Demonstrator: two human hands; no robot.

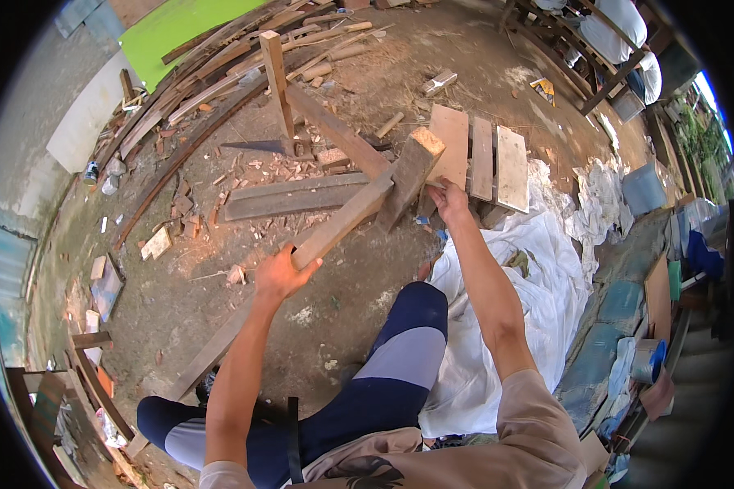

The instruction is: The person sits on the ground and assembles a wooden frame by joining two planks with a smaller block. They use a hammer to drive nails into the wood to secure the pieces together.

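Observation:
My left hand (279,275) grips the near end of a long pale wooden batten (342,220) that slants up and to the right above the dirt ground. My right hand (448,200) reaches forward and touches the lower edge of a thick short wooden block (409,178), which leans tilted against the batten's far end. Just behind the block lie three flat short boards (485,159) side by side. Two dark grey planks (294,196) rest on the ground under the batten. My knee in blue and grey trousers (408,342) is bent below the hands.
An upright wooden post (276,81) with a slanted brace stands behind. Scrap timber is heaped at the top left beside a green sheet (171,28). White plastic sheeting (538,269) spreads on the right, with a blue container (643,187). Wood chips litter the dirt.

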